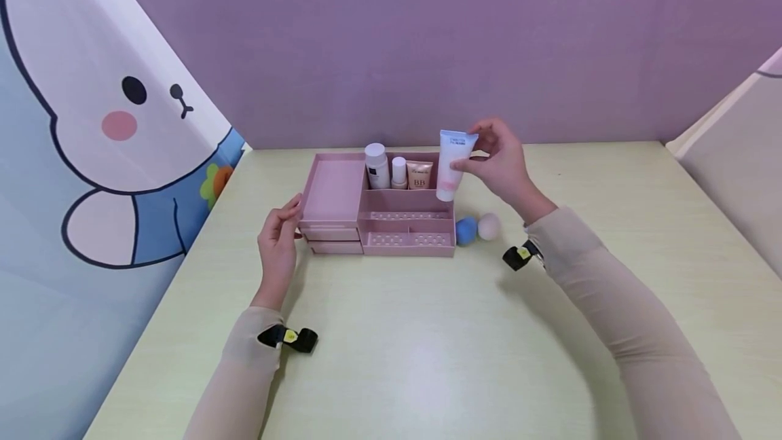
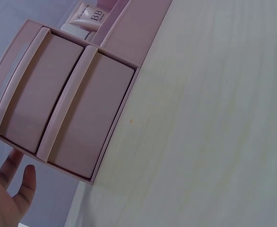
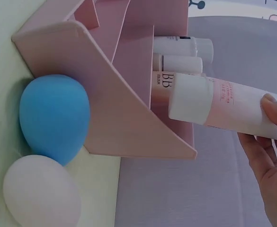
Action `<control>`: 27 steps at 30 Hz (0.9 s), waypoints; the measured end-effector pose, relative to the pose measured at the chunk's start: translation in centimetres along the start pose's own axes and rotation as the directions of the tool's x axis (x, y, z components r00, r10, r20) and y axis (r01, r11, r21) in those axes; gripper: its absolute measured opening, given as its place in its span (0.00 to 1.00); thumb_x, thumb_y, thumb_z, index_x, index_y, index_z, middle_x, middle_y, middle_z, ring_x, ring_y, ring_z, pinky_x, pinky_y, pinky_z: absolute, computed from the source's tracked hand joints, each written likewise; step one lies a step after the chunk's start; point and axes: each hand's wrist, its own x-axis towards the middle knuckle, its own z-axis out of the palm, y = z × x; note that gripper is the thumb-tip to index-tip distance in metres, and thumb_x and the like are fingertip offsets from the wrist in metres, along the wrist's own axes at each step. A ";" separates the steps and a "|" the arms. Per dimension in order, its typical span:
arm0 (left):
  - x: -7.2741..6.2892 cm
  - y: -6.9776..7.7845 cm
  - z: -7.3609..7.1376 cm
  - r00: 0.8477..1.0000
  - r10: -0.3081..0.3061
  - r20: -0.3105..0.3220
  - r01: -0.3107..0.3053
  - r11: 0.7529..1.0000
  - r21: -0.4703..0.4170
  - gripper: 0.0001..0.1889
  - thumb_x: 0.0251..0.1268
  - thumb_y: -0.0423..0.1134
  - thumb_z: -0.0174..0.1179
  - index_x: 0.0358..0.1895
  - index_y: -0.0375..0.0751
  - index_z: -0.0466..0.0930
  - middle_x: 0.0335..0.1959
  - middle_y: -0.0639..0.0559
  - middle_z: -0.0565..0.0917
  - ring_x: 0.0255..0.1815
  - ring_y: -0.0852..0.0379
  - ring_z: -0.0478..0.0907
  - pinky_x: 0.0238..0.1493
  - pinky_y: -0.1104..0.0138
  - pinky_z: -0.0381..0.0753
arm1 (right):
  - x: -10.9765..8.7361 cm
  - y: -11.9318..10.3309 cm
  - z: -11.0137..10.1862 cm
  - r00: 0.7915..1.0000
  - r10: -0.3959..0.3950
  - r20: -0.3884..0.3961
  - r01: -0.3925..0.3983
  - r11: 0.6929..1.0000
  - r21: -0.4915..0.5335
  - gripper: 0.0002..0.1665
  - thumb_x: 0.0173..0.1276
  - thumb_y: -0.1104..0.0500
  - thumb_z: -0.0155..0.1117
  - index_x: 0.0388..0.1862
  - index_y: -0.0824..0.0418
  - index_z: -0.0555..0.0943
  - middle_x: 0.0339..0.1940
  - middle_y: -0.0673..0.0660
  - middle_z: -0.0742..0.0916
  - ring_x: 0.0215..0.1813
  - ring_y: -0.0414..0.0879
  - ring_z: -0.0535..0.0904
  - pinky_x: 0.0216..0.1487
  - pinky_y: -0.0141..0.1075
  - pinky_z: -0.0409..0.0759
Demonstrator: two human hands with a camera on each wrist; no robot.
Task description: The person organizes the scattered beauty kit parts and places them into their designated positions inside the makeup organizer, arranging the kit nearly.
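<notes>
A pink desk organizer (image 1: 332, 189) stands near the table's back edge, with two drawers at its left and compartments at its right. My right hand (image 1: 502, 161) pinches a white and pink squeeze tube (image 1: 455, 161), cap down, over the right end of the rear compartment. In that compartment stand a white-capped bottle (image 1: 377, 167), a smaller white-capped bottle (image 1: 399, 172) and a BB cream tube (image 1: 419, 174). My left hand (image 1: 280, 243) rests against the organizer's left side, fingers extended; part of it is hidden in the left wrist view.
Beside the organizer's right wall lie a blue makeup sponge (image 1: 466, 230) and a pale pink makeup sponge (image 1: 489, 227). The front compartments have perforated bottoms. A purple backdrop (image 1: 391, 46) rises behind the table (image 1: 403, 331), and a cartoon-print cloth (image 1: 122, 155) hangs at the left.
</notes>
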 end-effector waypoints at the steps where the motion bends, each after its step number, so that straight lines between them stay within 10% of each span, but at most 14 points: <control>1: 0.0 0.0 0.0 1.000 0.000 0.000 0.000 1.000 0.000 0.12 0.79 0.35 0.46 0.50 0.29 0.75 0.65 0.51 0.79 0.59 0.59 0.76 0.41 0.64 0.74 | 0.1 0.1 0.1 1.000 -0.006 -0.004 0.006 1.000 -0.001 0.29 0.49 0.83 0.71 0.47 0.69 0.71 0.41 0.50 0.84 0.41 0.46 0.81 0.43 0.31 0.83; 27: -0.2 0.6 0.0 1.000 0.006 -0.014 -0.006 1.000 -0.021 0.11 0.78 0.32 0.47 0.48 0.25 0.74 0.64 0.48 0.79 0.57 0.62 0.77 0.40 0.65 0.75 | 1.4 1.2 1.2 0.998 -0.069 0.008 0.069 0.995 -0.071 0.28 0.52 0.80 0.72 0.49 0.73 0.69 0.43 0.56 0.83 0.47 0.52 0.80 0.47 0.33 0.82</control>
